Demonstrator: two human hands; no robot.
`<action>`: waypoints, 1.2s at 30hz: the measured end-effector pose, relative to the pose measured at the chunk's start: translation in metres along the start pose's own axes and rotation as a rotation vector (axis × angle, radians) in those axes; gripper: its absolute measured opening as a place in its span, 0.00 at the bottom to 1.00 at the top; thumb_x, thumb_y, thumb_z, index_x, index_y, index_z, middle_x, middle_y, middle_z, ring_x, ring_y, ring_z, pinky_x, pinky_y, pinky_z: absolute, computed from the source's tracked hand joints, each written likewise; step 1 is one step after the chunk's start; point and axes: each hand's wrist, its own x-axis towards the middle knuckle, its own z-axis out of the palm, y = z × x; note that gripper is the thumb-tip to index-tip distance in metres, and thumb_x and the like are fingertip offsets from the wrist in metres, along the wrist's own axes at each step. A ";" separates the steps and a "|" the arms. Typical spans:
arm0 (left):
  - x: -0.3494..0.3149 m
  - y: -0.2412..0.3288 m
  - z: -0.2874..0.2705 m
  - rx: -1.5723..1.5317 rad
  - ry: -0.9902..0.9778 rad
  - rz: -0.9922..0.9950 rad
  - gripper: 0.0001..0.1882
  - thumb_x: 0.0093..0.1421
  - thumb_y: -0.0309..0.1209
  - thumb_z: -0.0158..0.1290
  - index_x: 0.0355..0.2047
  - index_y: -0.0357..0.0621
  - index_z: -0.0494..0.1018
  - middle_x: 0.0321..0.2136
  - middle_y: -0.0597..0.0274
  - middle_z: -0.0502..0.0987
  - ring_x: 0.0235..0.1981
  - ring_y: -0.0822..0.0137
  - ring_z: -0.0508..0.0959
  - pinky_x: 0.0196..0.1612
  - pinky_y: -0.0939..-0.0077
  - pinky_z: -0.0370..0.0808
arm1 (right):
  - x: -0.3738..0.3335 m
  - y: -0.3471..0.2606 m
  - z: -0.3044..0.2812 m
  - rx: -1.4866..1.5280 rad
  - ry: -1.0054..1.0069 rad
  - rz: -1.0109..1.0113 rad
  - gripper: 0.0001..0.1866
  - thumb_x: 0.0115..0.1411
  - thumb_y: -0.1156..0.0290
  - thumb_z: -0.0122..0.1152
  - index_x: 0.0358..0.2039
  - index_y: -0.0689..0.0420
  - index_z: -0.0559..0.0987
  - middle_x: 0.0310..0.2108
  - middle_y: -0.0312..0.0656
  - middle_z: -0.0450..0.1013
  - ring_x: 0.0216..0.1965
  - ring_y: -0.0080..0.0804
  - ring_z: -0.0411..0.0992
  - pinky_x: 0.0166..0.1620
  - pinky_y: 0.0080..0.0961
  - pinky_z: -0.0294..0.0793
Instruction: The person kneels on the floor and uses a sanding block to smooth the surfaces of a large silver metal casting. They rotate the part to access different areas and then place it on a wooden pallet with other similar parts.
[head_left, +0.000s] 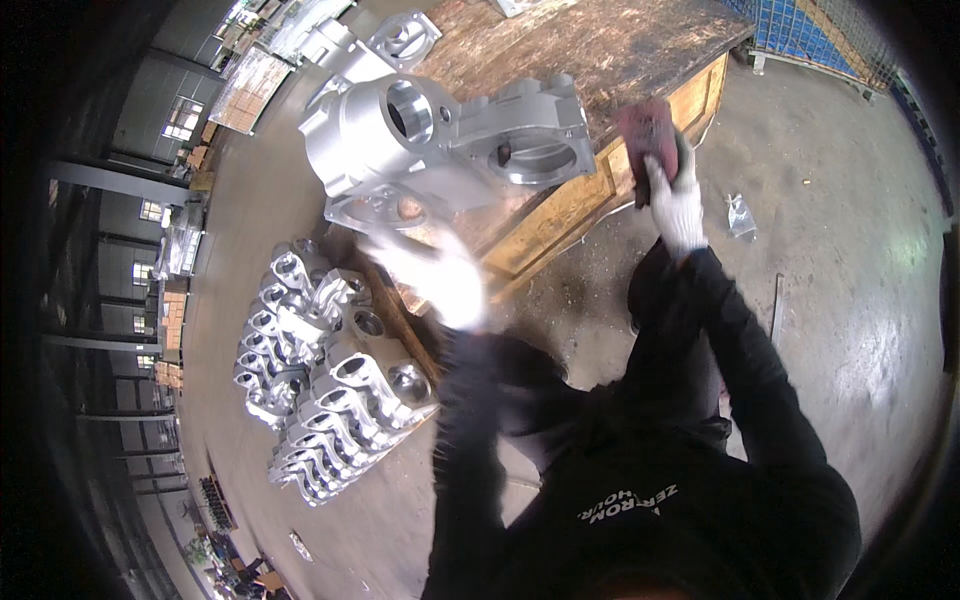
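Note:
A large silver metal casting [370, 135] with round bores rests on the wooden crate top in front of me. My left hand [430, 275], in a white glove, is at the near lower flange of this casting. Motion smears its fingers, so I cannot tell whether it grips or only touches the metal. Beyond the crate's right edge, my right hand [676, 195], also gloved in white, is closed around a dark red scouring pad [648, 135]. The pad is held up, apart from the casting.
The wooden crate [560, 235] has a stained, worn top. More castings [405, 40] sit at its far left. Below left, rows of similar castings [335, 410] stand close together. A clear plastic bag [740, 215] lies on the floor at right; a wire cage [820, 40] stands behind.

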 end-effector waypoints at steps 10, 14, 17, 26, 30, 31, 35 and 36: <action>0.164 -0.014 0.030 0.285 -0.022 -0.097 0.31 0.65 0.56 0.53 0.55 0.43 0.77 0.47 0.48 0.80 0.50 0.50 0.81 0.55 0.58 0.75 | 0.022 0.022 0.024 -0.144 -0.329 -0.044 0.28 0.64 0.70 0.65 0.63 0.64 0.71 0.55 0.57 0.77 0.59 0.38 0.76 0.60 0.29 0.73; 0.177 -0.052 0.026 0.103 -0.095 -0.013 0.29 0.67 0.51 0.54 0.55 0.37 0.77 0.48 0.46 0.80 0.49 0.51 0.81 0.56 0.62 0.74 | -0.021 0.024 0.035 -0.132 -0.358 -0.128 0.30 0.64 0.73 0.63 0.65 0.67 0.68 0.57 0.61 0.75 0.61 0.43 0.74 0.62 0.31 0.72; 0.184 -0.066 0.021 -0.111 -0.190 0.010 0.25 0.71 0.44 0.51 0.56 0.34 0.75 0.50 0.46 0.79 0.51 0.57 0.78 0.57 0.65 0.73 | -0.053 0.022 0.051 -0.063 -0.368 -0.221 0.34 0.64 0.74 0.62 0.68 0.68 0.63 0.62 0.63 0.69 0.65 0.48 0.70 0.66 0.34 0.68; 0.230 -0.122 -0.002 -0.036 -0.330 -0.045 0.25 0.71 0.43 0.53 0.59 0.36 0.74 0.54 0.47 0.79 0.55 0.58 0.78 0.60 0.67 0.72 | -0.074 -0.016 0.059 -0.281 -0.469 -0.287 0.32 0.59 0.75 0.58 0.66 0.57 0.66 0.63 0.53 0.69 0.58 0.59 0.72 0.60 0.44 0.74; 0.249 -0.102 -0.003 -0.058 -0.422 -0.223 0.30 0.67 0.50 0.55 0.57 0.36 0.75 0.52 0.47 0.79 0.52 0.58 0.77 0.58 0.65 0.71 | -0.008 -0.029 0.027 -0.967 -0.647 -0.985 0.28 0.61 0.69 0.53 0.62 0.37 0.72 0.63 0.35 0.71 0.43 0.46 0.77 0.45 0.39 0.81; 0.252 -0.106 0.005 -0.049 -0.454 -0.219 0.30 0.66 0.49 0.56 0.56 0.35 0.76 0.51 0.48 0.80 0.51 0.58 0.78 0.57 0.66 0.71 | 0.013 -0.026 0.027 -0.969 -0.643 -1.140 0.27 0.61 0.68 0.52 0.62 0.36 0.72 0.64 0.32 0.70 0.46 0.45 0.75 0.46 0.37 0.80; 0.235 -0.109 0.028 -0.220 -0.486 -0.336 0.24 0.62 0.43 0.61 0.50 0.35 0.79 0.43 0.52 0.82 0.43 0.63 0.80 0.50 0.69 0.74 | 0.044 0.000 0.019 -1.120 -0.676 -1.357 0.24 0.60 0.68 0.55 0.58 0.38 0.76 0.67 0.25 0.67 0.58 0.38 0.70 0.51 0.34 0.76; 0.233 -0.101 0.026 -0.226 -0.485 -0.342 0.23 0.62 0.42 0.61 0.49 0.36 0.80 0.42 0.53 0.82 0.42 0.64 0.80 0.49 0.70 0.75 | 0.043 0.001 0.019 -1.032 -0.676 -1.342 0.26 0.58 0.68 0.57 0.59 0.39 0.77 0.65 0.27 0.70 0.56 0.40 0.71 0.50 0.36 0.77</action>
